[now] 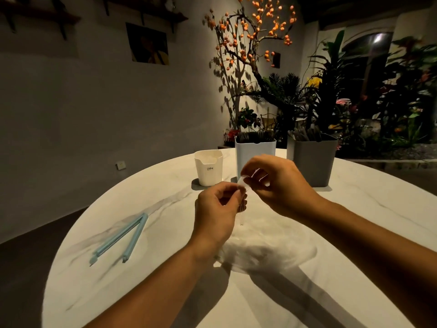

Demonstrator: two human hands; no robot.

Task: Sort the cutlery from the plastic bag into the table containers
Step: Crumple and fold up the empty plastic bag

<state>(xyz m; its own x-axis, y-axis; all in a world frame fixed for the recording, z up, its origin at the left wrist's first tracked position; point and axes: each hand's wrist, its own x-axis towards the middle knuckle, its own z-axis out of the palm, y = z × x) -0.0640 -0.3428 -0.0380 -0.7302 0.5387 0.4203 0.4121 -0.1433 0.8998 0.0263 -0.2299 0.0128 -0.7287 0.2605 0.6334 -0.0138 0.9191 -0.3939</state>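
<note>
A: How does that plastic bag point(243, 185) look to handle?

B: Thin, clear and limp, I'd judge, and slick as well. It weighs almost nothing, so whatever cutlery remains inside gives it its only heft. A dark, slim piece seems to hang below the left hand point(217, 209), too blurred to name.

A: Where would you take hold?

B: At the mouth, 1 edge per hand, which is how it sits now. The left hand pinches the near edge with curled fingers; the right hand point(276, 183) pinches the far edge between thumb and forefinger.

A: And where is it?

B: Raised above the table point(354, 221), between the 2 hands, just in front of the 3 containers: the white cup point(209, 168), the pale blue bin point(255, 155) and the grey bin point(312, 159).
</note>
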